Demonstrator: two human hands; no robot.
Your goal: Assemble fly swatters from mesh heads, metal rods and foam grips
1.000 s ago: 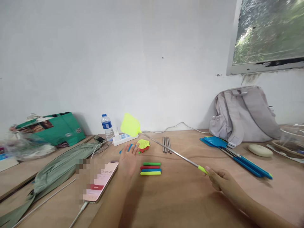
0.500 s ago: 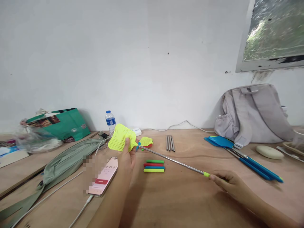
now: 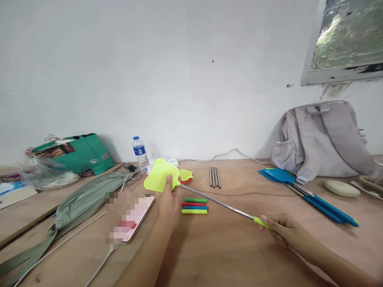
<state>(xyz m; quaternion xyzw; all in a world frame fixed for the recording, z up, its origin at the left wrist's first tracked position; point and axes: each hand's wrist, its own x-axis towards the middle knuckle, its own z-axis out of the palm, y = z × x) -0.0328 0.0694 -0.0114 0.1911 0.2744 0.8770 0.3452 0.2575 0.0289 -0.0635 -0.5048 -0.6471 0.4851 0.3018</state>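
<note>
A yellow-green fly swatter point(image 3: 158, 175) with a perforated head and a metal telescopic rod is held slantwise above the table. Its head is pinched by my left hand point(image 3: 168, 201), thumb on the near face. My right hand point(image 3: 284, 229) closes round the yellow-green handle at the other end of the rod. Below the rod lie several coloured handle tubes point(image 3: 194, 205) in green, red, blue and yellow, side by side. Farther back, several metal rods point(image 3: 214, 177) lie parallel. Behind my left hand, more swatter heads point(image 3: 186, 175), yellow and red, are partly hidden.
Blue fly swatters point(image 3: 317, 203) lie at the right, near a grey backpack point(image 3: 323, 139) and a pale oval object point(image 3: 342, 188). On the left are a phone point(image 3: 134, 223) with a cable, a green strap bag point(image 3: 86, 197), a water bottle point(image 3: 140, 153) and a green shopping bag point(image 3: 86, 153).
The swatter's head and my left hand have shifted slightly right. More of the yellow-green handle now shows at my right hand. The camera view has moved a little.
</note>
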